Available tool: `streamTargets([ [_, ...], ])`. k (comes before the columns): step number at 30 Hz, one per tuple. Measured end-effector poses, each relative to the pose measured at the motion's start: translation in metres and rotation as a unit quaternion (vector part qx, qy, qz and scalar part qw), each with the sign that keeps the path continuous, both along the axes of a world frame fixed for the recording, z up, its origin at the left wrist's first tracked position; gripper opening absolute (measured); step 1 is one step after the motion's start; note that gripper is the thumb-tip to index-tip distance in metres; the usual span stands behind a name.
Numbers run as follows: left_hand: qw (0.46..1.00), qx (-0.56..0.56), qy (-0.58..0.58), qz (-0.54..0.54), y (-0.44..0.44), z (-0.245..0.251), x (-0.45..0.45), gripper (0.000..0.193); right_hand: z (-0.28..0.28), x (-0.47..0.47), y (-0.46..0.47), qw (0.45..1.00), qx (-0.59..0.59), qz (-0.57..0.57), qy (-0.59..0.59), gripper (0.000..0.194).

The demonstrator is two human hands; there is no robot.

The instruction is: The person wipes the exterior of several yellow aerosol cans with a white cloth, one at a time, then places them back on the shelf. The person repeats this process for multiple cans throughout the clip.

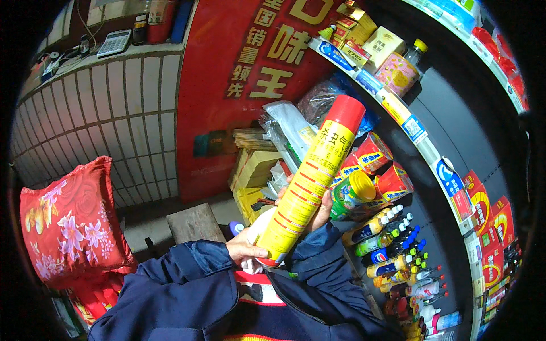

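Observation:
In front of my chest is a tall yellow insecticide aerosol can with a red cap, tilted with its cap up and to the right. Printed text and red lines cover the side facing me. My left hand grips the can near its base, thumb on the front. A white cloth is bunched between that hand and the can, and part of it hangs below. My right hand wraps the can's middle from behind; its fingertips show past the left edge, and most of the palm is hidden.
To my right, a curved shelf carries boxes and jars. Below it stand instant noodle tubs, a green canister and rows of drink bottles. A red floral cushion and a small stool are at left.

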State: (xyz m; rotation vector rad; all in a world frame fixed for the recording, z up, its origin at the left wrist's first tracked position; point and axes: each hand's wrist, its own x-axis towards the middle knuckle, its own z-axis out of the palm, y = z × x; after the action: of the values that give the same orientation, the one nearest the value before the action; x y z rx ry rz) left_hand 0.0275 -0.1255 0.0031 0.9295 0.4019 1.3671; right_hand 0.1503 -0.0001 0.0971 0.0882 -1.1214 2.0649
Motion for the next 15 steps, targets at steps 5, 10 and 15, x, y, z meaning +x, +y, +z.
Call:
streamTargets([
  [5,0.975,-0.085,0.199,0.052,-0.012,0.032,-0.005,0.092,0.017,0.007,-0.003,0.993,-0.011,-0.112,-0.023,0.067],
  [10,0.857,0.02,0.391,0.335,-0.011,0.026,0.001,0.079,0.019,0.002,-0.011,0.962,0.016,-0.261,-0.084,0.058],
  [15,0.751,0.095,0.527,0.387,-0.015,0.025,-0.002,0.081,0.014,-0.007,-0.018,0.895,0.026,-0.433,-0.107,0.06],
])
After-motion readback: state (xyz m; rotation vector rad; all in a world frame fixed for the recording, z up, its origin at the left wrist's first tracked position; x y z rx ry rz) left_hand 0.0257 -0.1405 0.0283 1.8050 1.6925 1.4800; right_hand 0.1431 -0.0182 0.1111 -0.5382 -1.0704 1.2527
